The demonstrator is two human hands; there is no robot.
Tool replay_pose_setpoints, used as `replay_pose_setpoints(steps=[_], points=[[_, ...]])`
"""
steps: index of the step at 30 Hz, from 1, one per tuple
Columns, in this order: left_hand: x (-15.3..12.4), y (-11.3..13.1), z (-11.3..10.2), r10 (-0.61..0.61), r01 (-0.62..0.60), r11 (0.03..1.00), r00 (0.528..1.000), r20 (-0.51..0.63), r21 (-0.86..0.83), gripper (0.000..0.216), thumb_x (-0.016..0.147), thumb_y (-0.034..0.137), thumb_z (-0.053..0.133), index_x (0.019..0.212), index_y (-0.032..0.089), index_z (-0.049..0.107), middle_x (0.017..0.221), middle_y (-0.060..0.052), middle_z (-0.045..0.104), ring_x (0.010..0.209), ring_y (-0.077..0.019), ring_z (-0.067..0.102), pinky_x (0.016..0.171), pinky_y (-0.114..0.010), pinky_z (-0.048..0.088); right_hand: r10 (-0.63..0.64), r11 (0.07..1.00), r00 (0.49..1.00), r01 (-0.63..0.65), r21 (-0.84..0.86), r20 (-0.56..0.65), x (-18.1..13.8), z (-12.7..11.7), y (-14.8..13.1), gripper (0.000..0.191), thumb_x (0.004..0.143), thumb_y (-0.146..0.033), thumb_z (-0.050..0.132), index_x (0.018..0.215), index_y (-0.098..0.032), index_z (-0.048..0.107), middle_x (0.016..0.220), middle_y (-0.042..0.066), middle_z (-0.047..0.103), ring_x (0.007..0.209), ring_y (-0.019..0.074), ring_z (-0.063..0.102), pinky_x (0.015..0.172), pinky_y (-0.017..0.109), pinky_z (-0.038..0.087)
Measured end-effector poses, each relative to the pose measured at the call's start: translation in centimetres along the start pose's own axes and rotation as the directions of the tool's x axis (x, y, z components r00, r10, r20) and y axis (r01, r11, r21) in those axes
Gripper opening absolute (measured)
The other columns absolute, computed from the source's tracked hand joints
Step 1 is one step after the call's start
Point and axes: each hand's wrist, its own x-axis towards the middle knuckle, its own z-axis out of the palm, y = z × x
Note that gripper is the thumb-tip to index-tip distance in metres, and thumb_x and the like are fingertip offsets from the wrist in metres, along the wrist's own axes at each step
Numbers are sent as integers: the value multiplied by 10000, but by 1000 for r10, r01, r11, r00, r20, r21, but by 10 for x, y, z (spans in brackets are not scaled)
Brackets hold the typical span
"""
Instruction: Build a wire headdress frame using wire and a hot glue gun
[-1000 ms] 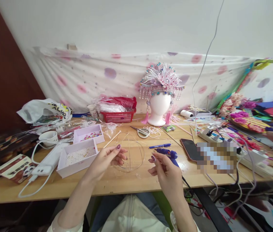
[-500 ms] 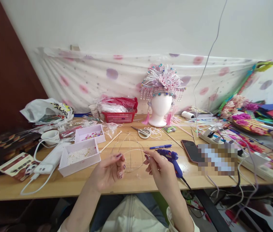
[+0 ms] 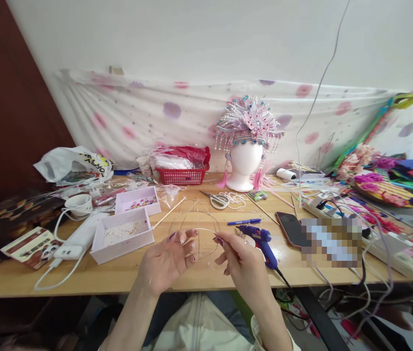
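My left hand [image 3: 167,261] and my right hand [image 3: 241,263] are raised over the front of the wooden table [image 3: 126,275]. Both pinch a thin wire frame [image 3: 197,229] of looped hoops that rests on the table between them. The left fingers curl around the wire at its near left side, and the right thumb and forefinger pinch its near right end. A blue glue gun [image 3: 261,239] lies just right of my right hand.
A white box of pearls [image 3: 124,234] and a second bead box [image 3: 138,200] sit left. A beaded headdress on a white head form [image 3: 245,146] stands at the back, beside a red basket [image 3: 180,174]. Scissors [image 3: 215,199], a pen [image 3: 243,222], a phone [image 3: 290,226] and tangled cables [image 3: 367,234] lie right.
Both hands have closed in on the wire frame and taken hold of it; a second ago they hovered apart above it with looser fingers.
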Motion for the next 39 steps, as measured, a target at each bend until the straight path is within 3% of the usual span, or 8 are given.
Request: replay_pose_setpoints(steps=[9, 16, 22, 27, 29, 32, 35, 39], points=[[-1, 6, -8, 73, -69, 994, 997, 41, -79, 272, 769, 343, 847, 671, 175, 656, 942, -1, 738, 823, -135, 688, 721, -261, 594, 59, 994, 998, -61, 90, 29, -1, 1, -4, 282, 995, -319, 477, 1060, -178, 712, 889, 85, 777, 542, 140, 728, 408, 180, 535], [5, 0, -15, 142, -132, 985, 985, 94, -108, 248, 800, 390, 821, 726, 194, 687, 1067, -5, 781, 1048, -168, 705, 825, -276, 610, 136, 972, 991, -131, 194, -11, 4, 11, -2, 259, 973, -334, 504, 1023, -185, 710, 905, 71, 740, 509, 109, 707, 381, 147, 515], [9, 0, -19, 227, -214, 972, 963, 148, -97, 348, 748, 468, 841, 621, 221, 631, 1380, -17, 662, 1261, -191, 610, 886, -298, 595, 200, 929, 979, -180, 324, -30, 15, 14, 1, 301, 965, -429, 541, 1026, -170, 683, 833, 48, 703, 458, 96, 671, 333, 141, 483], [9, 3, -21, 272, -273, 962, 956, 108, -2, 378, 863, 452, 733, 623, 208, 572, 1432, 1, 613, 1279, -184, 586, 918, -324, 574, 203, 868, 978, -197, 457, 35, 18, 12, 2, 394, 910, -529, 620, 1048, -165, 685, 742, 15, 665, 423, 88, 614, 330, 163, 472], [9, 5, -23, 283, -288, 956, 956, 73, 60, 400, 874, 429, 721, 603, 197, 541, 1344, -12, 665, 1197, -183, 629, 893, -328, 580, 191, 841, 977, -210, 498, 91, 18, 8, 3, 469, 857, -559, 678, 1119, -171, 683, 762, 27, 684, 475, 115, 639, 363, 198, 508], [9, 9, -25, 312, -309, 933, 950, 17, 183, 421, 833, 415, 767, 580, 185, 522, 1055, -31, 729, 985, -161, 676, 813, -292, 583, 169, 823, 973, -226, 522, 155, 18, 0, 6, 553, 808, -574, 731, 1190, -179, 674, 868, 76, 730, 586, 156, 686, 448, 250, 558], [7, 12, -24, 358, -331, 882, 934, -19, 337, 452, 800, 447, 790, 566, 175, 515, 837, -17, 670, 809, -135, 649, 737, -254, 560, 152, 837, 977, -207, 507, 147, 19, -6, 10, 536, 878, -597, 649, 1227, -190, 645, 942, 90, 733, 665, 150, 687, 534, 253, 557], [2, 18, -19, 418, -329, 739, 908, -17, 589, 420, 845, 499, 720, 622, 171, 584, 677, -7, 606, 662, -127, 602, 646, -243, 520, 123, 881, 987, -159, 447, 107, 19, -8, 15, 454, 987, -588, 479, 1151, -196, 637, 809, 22, 668, 631, 117, 618, 593, 247, 508]])
